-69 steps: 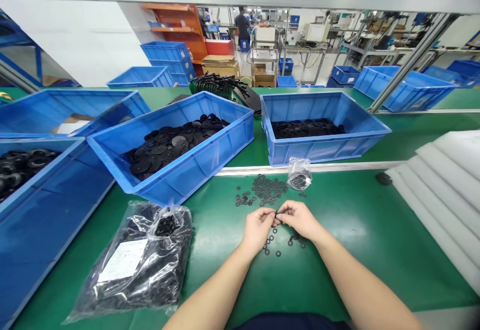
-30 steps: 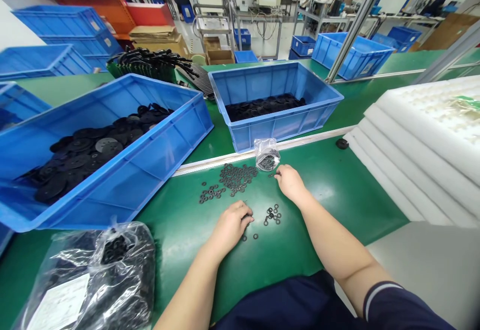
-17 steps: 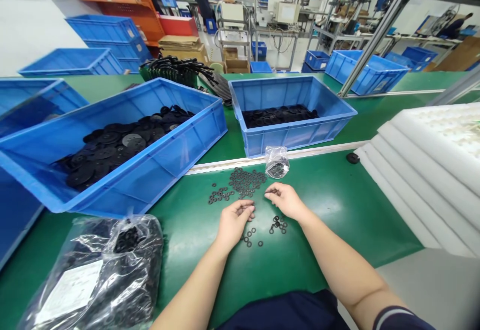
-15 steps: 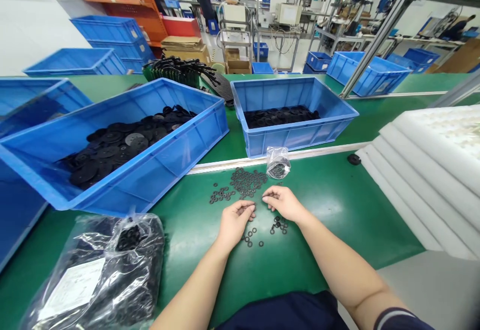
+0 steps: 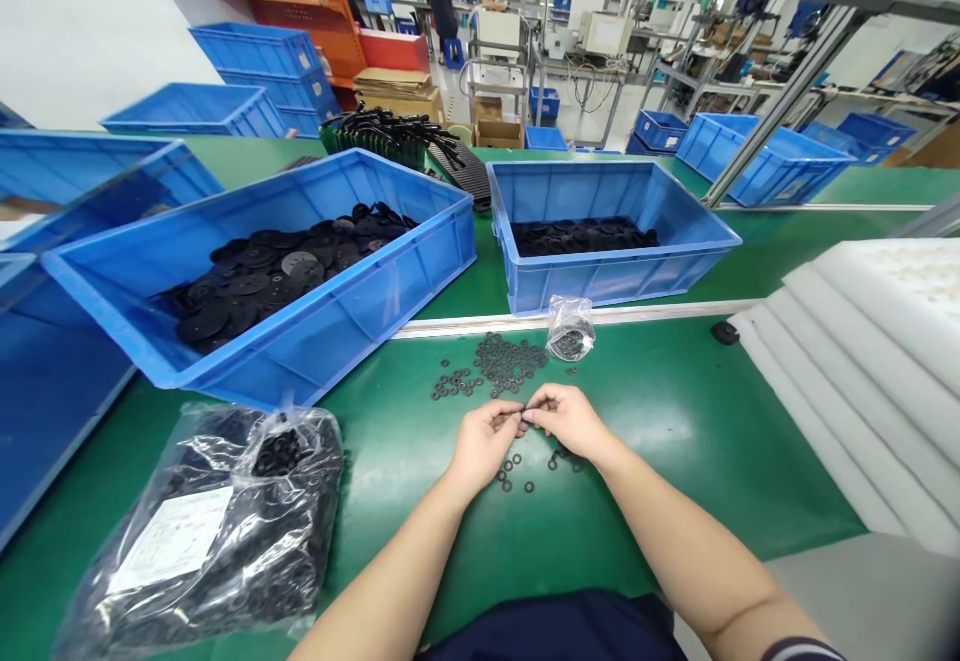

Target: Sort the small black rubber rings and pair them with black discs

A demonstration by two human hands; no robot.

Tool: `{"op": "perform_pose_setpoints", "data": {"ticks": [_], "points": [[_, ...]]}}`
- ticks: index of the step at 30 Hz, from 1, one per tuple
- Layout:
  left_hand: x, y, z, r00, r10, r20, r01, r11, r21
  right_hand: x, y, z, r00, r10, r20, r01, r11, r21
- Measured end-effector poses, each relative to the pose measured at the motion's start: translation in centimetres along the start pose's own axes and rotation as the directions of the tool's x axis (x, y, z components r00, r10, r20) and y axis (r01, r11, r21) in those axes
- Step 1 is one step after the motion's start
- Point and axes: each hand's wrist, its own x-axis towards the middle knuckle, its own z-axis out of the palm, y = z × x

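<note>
My left hand (image 5: 484,444) and my right hand (image 5: 568,419) meet fingertip to fingertip just above the green table. Both are closed in a pinch on a small black ring (image 5: 523,409), mostly hidden by the fingers. Beyond them lies a spread of small dark rings (image 5: 504,361), with a looser group (image 5: 454,384) at its left. Nearer to me, several rings (image 5: 507,471) lie below my left hand, and a few black rings (image 5: 564,458) lie below my right, partly covered by it. A small clear bag (image 5: 571,329) with rings inside stands behind my right hand.
Two blue bins (image 5: 337,326) (image 5: 622,278) hold black discs and dark parts. A large clear bag (image 5: 225,541) of black parts lies at left. White foam sheets (image 5: 847,391) are stacked at right, beside a black round part (image 5: 724,332). A metal post (image 5: 780,106) rises behind.
My hands, apart before, have come together at the fingertips. My right hand has moved left to my left hand. The whole view has shifted a little as the camera turned.
</note>
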Motion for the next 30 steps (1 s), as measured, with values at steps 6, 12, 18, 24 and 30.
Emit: {"op": "perform_pose_setpoints", "data": {"ticks": [6, 12, 18, 24, 30], "points": [[0.1, -0.6, -0.3, 0.995, 0.067, 0.072, -0.073, 0.993, 0.093, -0.2, -0.5, -0.1, 0.998, 0.059, -0.003, -0.059, 0.998, 0.036], [0.6, 0.3, -1.5, 0.997, 0.071, 0.031, -0.076, 0.975, 0.209, -0.1, -0.8, -2.2, 0.999, 0.015, 0.039, -0.016, 1.0, 0.017], [1.8, 1.1, -4.6, 0.904, 0.398, -0.155, -0.203, 0.72, 0.664, 1.2, 1.1, -6.0, 0.893, -0.275, -0.356, 0.036, 0.832, -0.553], [2.3, 1.2, -5.7, 0.887, 0.437, -0.149, -0.113, 0.519, 0.847, 1.4, 1.3, -6.1, 0.922, -0.269, -0.278, -0.002, 0.716, -0.698], [0.4, 2.3, -4.0, 0.938, 0.288, 0.19, -0.321, 0.528, 0.786, 1.3, 1.2, -6.1, 0.918, -0.298, -0.262, 0.016, 0.687, -0.727]]}}
